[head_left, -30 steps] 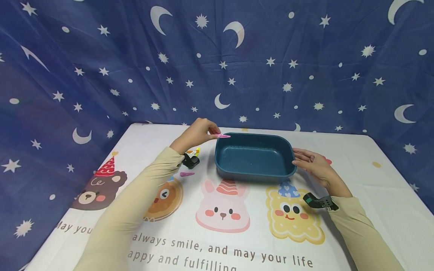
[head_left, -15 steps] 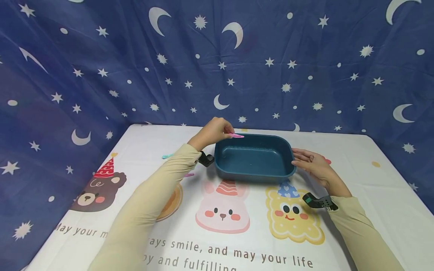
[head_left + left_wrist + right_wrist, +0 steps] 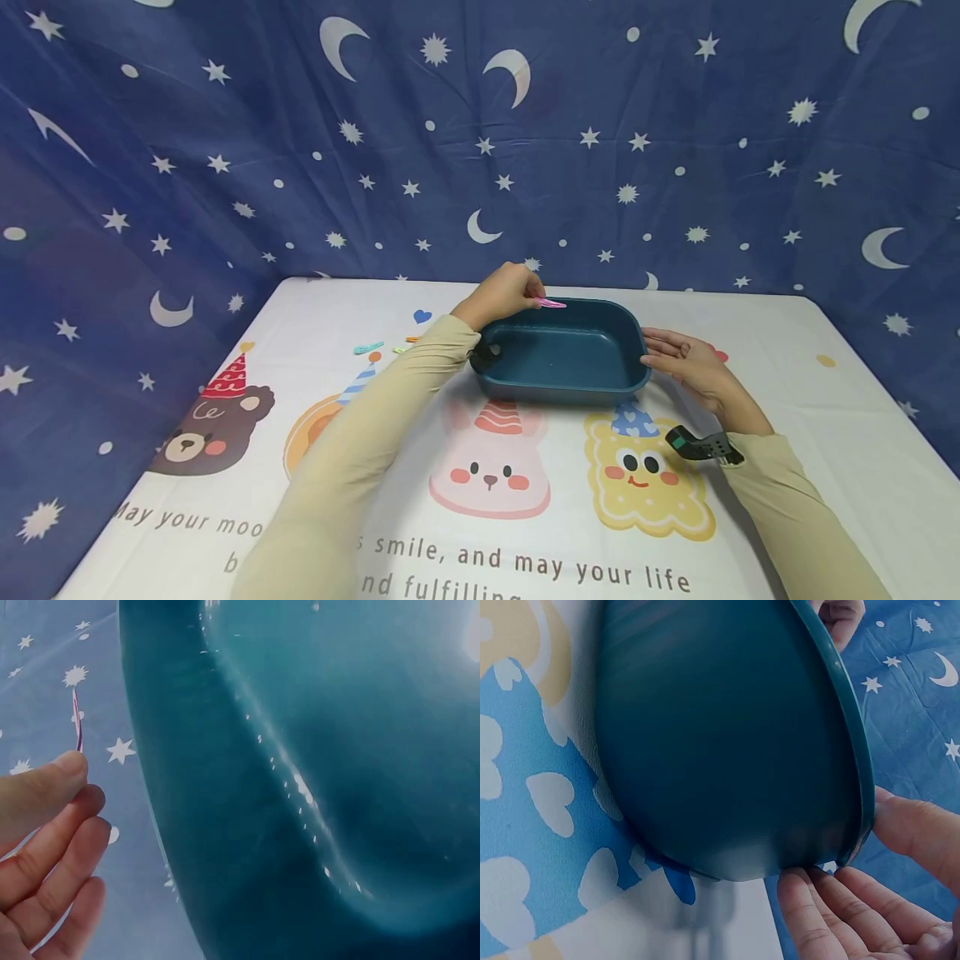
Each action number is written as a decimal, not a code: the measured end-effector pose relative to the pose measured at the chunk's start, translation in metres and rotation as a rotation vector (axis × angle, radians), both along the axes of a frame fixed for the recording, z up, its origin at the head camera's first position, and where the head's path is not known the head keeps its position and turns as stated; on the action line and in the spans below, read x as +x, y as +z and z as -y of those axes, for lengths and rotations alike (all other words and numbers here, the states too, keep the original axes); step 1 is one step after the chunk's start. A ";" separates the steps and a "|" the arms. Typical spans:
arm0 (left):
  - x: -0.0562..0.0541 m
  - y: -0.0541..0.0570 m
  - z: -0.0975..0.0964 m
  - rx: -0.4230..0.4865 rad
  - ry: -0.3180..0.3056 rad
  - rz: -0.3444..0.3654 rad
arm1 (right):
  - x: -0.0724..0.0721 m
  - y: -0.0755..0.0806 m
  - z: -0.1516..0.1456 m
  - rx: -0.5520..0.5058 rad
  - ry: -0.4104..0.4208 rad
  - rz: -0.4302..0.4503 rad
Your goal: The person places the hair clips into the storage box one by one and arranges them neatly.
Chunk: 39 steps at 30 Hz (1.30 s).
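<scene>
A pink snap hair clip (image 3: 552,303) is pinched between the thumb and forefinger of my left hand (image 3: 506,293), above the back-left part of a dark teal rectangular tub (image 3: 562,393). In the left wrist view the clip (image 3: 78,724) stands up edge-on from the fingertips, beside the tub's rim (image 3: 150,799). My right hand (image 3: 688,367) is at the tub's right end. In the right wrist view its thumb (image 3: 915,829) touches the rim, and its fairly straight fingers (image 3: 810,915) rest against the outer wall. The tub's visible floor is bare.
Left of the tub lie a turquoise clip (image 3: 368,348), an orange clip (image 3: 412,339) and a yellow-green clip (image 3: 400,350), partly near my left sleeve (image 3: 390,408). A white printed cloth (image 3: 570,467) covers the table; a blue starry curtain (image 3: 420,167) hangs behind.
My left hand has moved right with the pink clip, from the tub's back-left corner to over its inside. My right hand and the tub have stayed put.
</scene>
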<state>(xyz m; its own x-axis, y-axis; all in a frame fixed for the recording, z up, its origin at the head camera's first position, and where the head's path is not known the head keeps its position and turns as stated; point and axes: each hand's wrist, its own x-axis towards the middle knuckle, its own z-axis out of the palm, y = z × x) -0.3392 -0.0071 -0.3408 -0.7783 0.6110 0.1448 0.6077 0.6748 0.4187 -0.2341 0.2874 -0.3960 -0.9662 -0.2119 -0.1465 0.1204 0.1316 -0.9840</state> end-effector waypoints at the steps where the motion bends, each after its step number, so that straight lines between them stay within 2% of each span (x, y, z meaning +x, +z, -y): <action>1: -0.001 -0.001 -0.002 -0.003 -0.001 0.004 | 0.000 0.000 0.000 -0.020 -0.001 0.002; 8: -0.005 -0.009 -0.017 -0.035 -0.019 0.030 | 0.000 0.002 0.001 -0.030 0.001 0.005; 16: -0.008 -0.019 -0.026 -0.072 -0.034 0.026 | 0.000 0.003 0.002 -0.052 -0.003 0.011; 24: -0.006 -0.021 -0.039 -0.101 -0.042 0.023 | 0.001 0.003 0.001 -0.057 -0.007 0.006; 33: 0.000 -0.025 -0.053 -0.104 -0.062 0.026 | 0.002 0.005 0.002 -0.009 -0.018 0.010; 39: -0.002 -0.033 -0.061 -0.127 -0.111 -0.013 | 0.001 0.003 0.001 0.005 -0.007 0.002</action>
<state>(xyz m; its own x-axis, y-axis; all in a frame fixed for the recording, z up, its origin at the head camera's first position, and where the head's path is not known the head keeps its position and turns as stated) -0.3407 0.0539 -0.3734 -0.7032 0.7075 0.0705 0.6865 0.6499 0.3262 -0.2331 0.2867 -0.3930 -0.9674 -0.2045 -0.1491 0.1229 0.1354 -0.9831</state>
